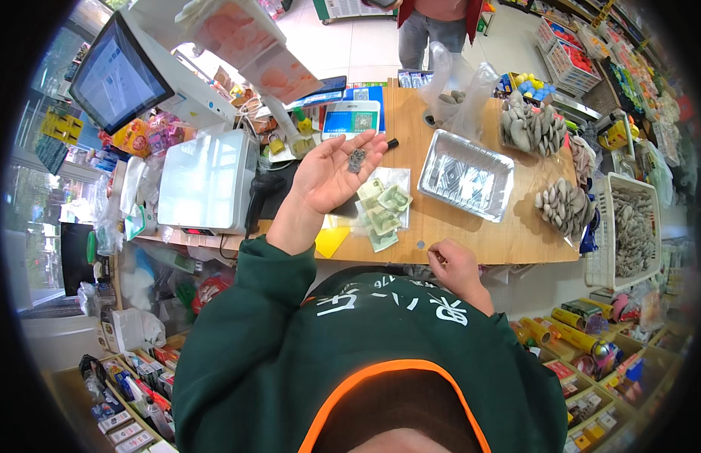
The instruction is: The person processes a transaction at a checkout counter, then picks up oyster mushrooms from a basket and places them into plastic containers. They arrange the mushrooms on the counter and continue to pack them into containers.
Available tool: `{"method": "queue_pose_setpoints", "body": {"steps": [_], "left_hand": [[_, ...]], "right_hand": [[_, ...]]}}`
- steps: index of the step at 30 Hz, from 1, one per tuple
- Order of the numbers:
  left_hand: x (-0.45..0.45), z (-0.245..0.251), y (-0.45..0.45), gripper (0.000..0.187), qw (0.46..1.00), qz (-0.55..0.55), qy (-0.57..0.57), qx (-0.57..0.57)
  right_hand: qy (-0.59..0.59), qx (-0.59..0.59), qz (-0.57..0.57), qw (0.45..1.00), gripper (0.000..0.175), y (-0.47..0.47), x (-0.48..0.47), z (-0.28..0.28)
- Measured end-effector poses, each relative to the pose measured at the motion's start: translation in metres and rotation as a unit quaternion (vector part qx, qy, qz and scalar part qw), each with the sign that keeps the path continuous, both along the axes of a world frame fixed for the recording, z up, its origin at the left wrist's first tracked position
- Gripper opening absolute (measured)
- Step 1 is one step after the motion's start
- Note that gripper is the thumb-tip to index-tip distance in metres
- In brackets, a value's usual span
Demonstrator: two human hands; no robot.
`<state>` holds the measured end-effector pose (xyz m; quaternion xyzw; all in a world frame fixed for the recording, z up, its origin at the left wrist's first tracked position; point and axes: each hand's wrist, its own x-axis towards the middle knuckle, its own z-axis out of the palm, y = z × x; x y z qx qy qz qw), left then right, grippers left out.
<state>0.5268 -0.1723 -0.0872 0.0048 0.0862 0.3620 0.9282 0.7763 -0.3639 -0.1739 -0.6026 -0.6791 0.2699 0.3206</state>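
My left hand [340, 172] is held palm up over the counter, fingers spread, with a small dark grey coiled bunch [356, 160] lying on it; its kind is unclear. Beneath and to the right, crumpled green banknotes [382, 213] lie on clear plastic and a pale sheet. My right hand [455, 265] rests at the counter's front edge with its fingers curled; whether it holds anything is hidden. A round silvery coin [421, 244] lies just left of it. Beyond that hand stands an empty foil tray [466, 175].
On the wooden counter [486, 240] are bagged grey stone-like pieces [532, 125] and a second bunch [564, 208]. A white device [209, 180] and a monitor [122, 73] stand left. A white basket [606, 238] is at the right. Beyond the counter stands a person [435, 28].
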Motion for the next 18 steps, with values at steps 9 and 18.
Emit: {"method": "queue_pose_setpoints", "body": {"steps": [9,18], "left_hand": [[-0.047,-0.035,-0.054,0.056,0.998,-0.052,0.007,0.022],[-0.107,-0.095,-0.100,0.039,0.973,-0.090,0.207,-0.047]], "right_hand": [[0.009,-0.032,-0.025,0.999,0.004,0.006,-0.067,0.028],[-0.025,-0.090,-0.141,0.986,0.010,-0.010,-0.079,-0.013]]}}
